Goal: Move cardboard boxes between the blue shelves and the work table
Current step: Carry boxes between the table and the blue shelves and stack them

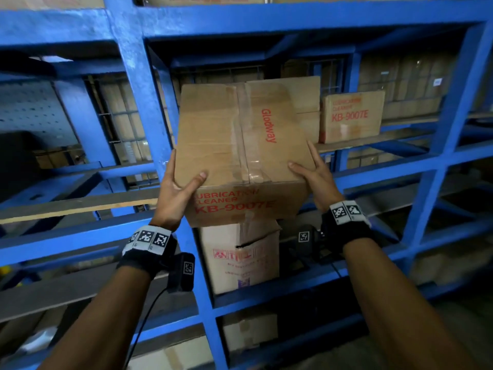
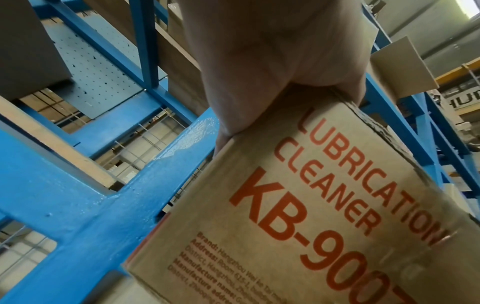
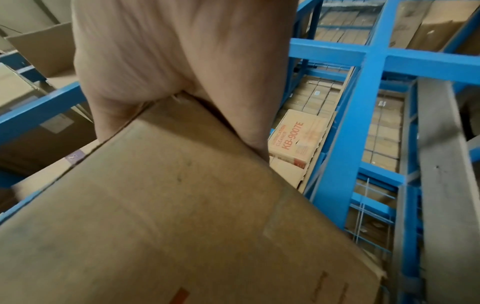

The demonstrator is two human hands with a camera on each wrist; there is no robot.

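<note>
A brown cardboard box (image 1: pixel 240 145), taped along its top and printed in red "LUBRICATION CLEANER KB-9007E", is held up in front of the blue shelves (image 1: pixel 138 102). My left hand (image 1: pixel 177 188) grips its near left corner, thumb lying on the top. My right hand (image 1: pixel 312 173) grips the near right corner the same way. The left wrist view shows the printed face (image 2: pixel 324 205) under my left hand (image 2: pixel 272 61). In the right wrist view, my right hand (image 3: pixel 168 61) clasps the box's plain side (image 3: pixel 168 216).
A second KB-9007E box (image 1: pixel 352 117) stands on the shelf board at the right, also seen as a small box (image 3: pixel 296 139). A white box with red print (image 1: pixel 240 260) sits on the shelf below. More cartons lie behind wire mesh. Blue uprights (image 1: pixel 450 116) frame the bay.
</note>
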